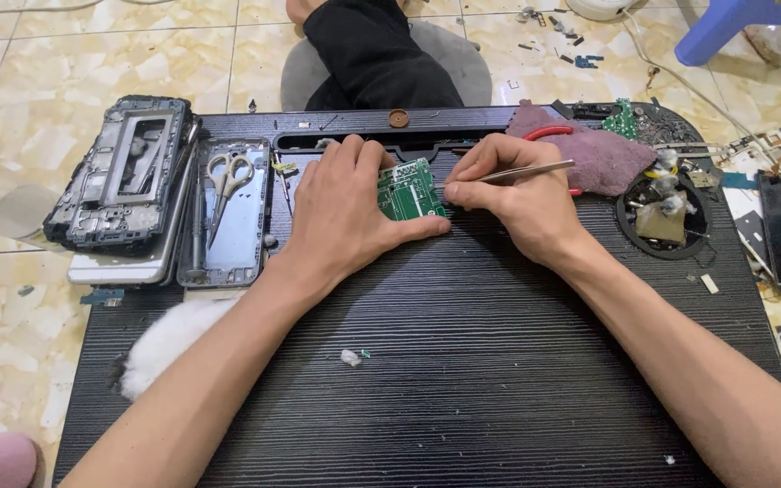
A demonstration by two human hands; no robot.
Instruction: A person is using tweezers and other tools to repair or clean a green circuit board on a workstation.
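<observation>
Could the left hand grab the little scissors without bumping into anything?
Probably yes. The scissors lie in the open on top of a grey phone frame, just beside the left hand, with nothing over them. But that hand is pressing down the green circuit board, so it would need to let go.

Left hand (341, 217) hides part of the green circuit board (410, 191); tweezers' (508, 173) tip (tiny) indistinct.

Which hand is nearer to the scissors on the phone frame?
Left. The left hand rests just right of the scissors, pinning the green circuit board; the right hand, holding tweezers, is farther right.
</observation>
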